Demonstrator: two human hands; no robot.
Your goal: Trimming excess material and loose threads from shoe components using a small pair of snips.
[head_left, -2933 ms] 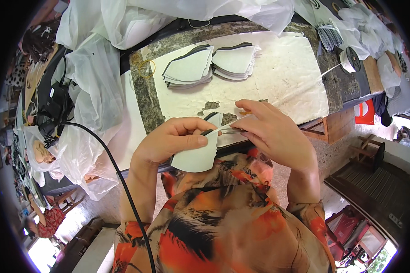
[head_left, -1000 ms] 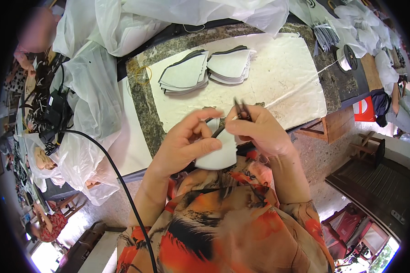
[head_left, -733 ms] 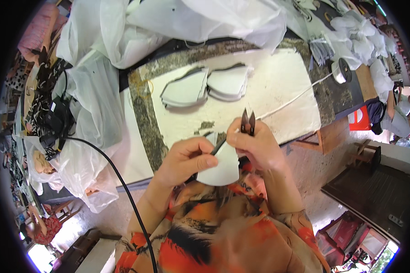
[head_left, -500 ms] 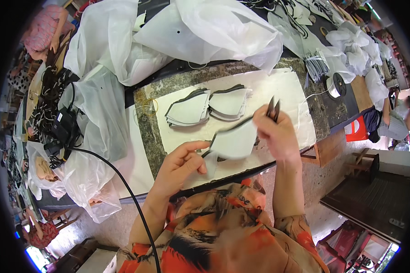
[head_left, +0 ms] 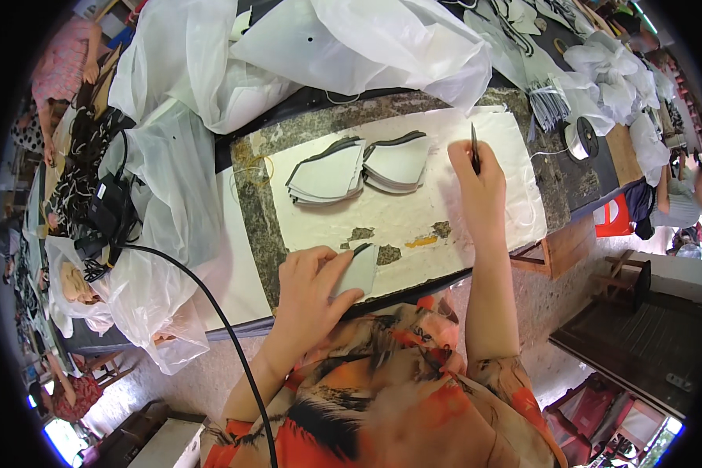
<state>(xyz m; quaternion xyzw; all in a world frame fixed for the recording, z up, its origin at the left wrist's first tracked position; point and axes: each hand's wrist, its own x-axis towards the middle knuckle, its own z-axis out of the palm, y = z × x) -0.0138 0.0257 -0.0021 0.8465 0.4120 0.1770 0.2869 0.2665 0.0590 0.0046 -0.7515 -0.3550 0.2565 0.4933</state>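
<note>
My left hand point(head_left: 310, 290) is at the near edge of the board, thumb and fingers closed on a pale grey cut piece point(head_left: 360, 271) with a dark edge; part of the piece is hidden beneath the hand. My right hand point(head_left: 483, 191) is raised to the right, gripping small dark thread snips point(head_left: 475, 148) whose blades point away from me. Beyond my hands, two stacks of similar dark-edged pieces lie side by side, the left stack point(head_left: 326, 175) and the right stack point(head_left: 398, 164).
A white sheet point(head_left: 437, 195) with torn spots covers the worn board point(head_left: 257, 234). Translucent plastic bags point(head_left: 366, 47) crowd the back and left. A black cable point(head_left: 203, 292) runs down on the left. A thread spool point(head_left: 580, 139) stands at the right. Other people work nearby.
The piece stretched between my hands has moved down and left into my left hand, now lower on the board. My right hand has let go of it and moved up with the snips.
</note>
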